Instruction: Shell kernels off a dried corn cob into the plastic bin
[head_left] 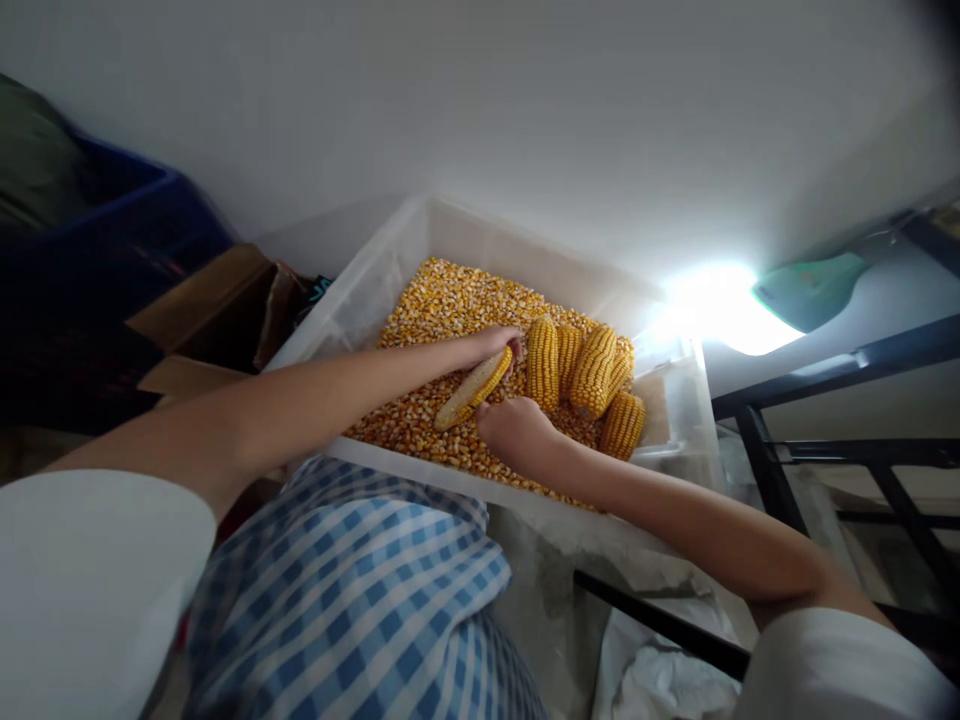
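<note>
A partly stripped corn cob [472, 390] lies tilted between my hands, its bare pale side up and a strip of yellow kernels along its right edge. My left hand [496, 345] is closed round its upper end, with most of the fingers hidden behind it. Close against the cob's lower right side, my right hand [516, 424] is curled into a fist, and what its fingers hold is hidden. Loose corn kernels [457, 300] cover the floor of the translucent plastic bin [510, 235] below. Several full ears of corn [543, 362] rest on the kernels to the right.
A bright lamp with a green shade [810, 290] shines at the bin's right. Black metal bars [870, 360] stand beyond it. To the left are an open cardboard box [206, 295] and a dark blue crate [150, 225]. Checked cloth [360, 600] covers my lap.
</note>
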